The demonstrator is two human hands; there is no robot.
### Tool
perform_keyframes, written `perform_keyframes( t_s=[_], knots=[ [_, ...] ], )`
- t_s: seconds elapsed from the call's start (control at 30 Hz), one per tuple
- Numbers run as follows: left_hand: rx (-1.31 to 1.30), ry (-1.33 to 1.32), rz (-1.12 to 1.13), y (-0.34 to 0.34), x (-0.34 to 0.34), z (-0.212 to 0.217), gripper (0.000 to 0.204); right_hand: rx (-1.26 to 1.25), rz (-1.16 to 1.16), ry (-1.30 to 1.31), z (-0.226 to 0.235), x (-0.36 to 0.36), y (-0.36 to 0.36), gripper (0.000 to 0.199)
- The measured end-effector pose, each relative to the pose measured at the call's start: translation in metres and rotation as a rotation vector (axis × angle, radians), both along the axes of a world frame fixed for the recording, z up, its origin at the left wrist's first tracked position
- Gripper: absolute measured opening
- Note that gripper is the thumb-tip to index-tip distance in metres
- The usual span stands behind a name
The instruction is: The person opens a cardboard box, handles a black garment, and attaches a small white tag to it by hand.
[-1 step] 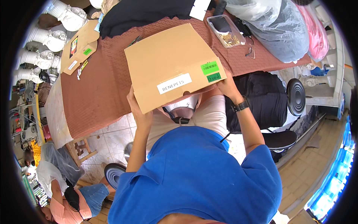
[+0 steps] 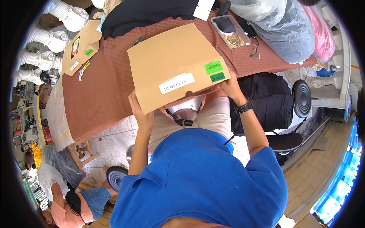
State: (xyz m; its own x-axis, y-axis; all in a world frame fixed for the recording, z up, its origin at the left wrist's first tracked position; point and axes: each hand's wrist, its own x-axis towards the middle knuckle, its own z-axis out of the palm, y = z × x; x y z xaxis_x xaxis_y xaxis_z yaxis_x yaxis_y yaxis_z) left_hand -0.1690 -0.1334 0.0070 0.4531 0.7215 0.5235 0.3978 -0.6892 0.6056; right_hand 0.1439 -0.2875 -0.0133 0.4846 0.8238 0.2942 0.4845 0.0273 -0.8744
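Observation:
A closed brown cardboard box (image 2: 167,53) is held between my two hands over the near edge of the table. A white label and two green stickers are on its lid. My left hand (image 2: 141,112) grips the near left corner, fingers at its side and partly hidden beneath. At the near right corner, my right hand (image 2: 232,85) closes on the box, wearing a black watch on the wrist. A round notch shows in the box's front edge.
A brown cloth covers the table (image 2: 95,98). On it lie another cardboard box (image 2: 81,47), a yellow cutter (image 2: 84,70), a clear plastic tub (image 2: 232,32), eyeglasses (image 2: 255,52) and black fabric (image 2: 152,15). Plastic-wrapped bundles (image 2: 281,34) are at far right. Someone (image 2: 72,209) sits at lower left.
The box has shifted very slightly up and to the left, with both hands still on it. Nothing else has visibly moved.

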Motion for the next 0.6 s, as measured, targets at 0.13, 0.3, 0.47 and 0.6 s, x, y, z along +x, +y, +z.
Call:
perform_keyframes(
  t_s=[0.13,0.3,0.47,0.6],
  knots=[
    [-0.028,-0.125,0.027,0.011,-0.002,0.024,0.028,0.245,-0.093,0.300,0.039,-0.016,0.019,0.011],
    [-0.063,-0.167,0.012,0.034,0.006,0.076,0.032,0.214,-0.197,-0.004,0.080,-0.003,0.034,0.025],
    [-0.169,-0.210,0.014,0.061,0.023,0.085,0.036,0.278,-0.311,-0.012,0.102,-0.007,0.050,0.038],
    [-0.381,-0.217,-0.015,0.082,0.030,0.101,0.049,0.210,-0.363,-0.060,0.113,0.004,0.070,0.047]
  ],
)
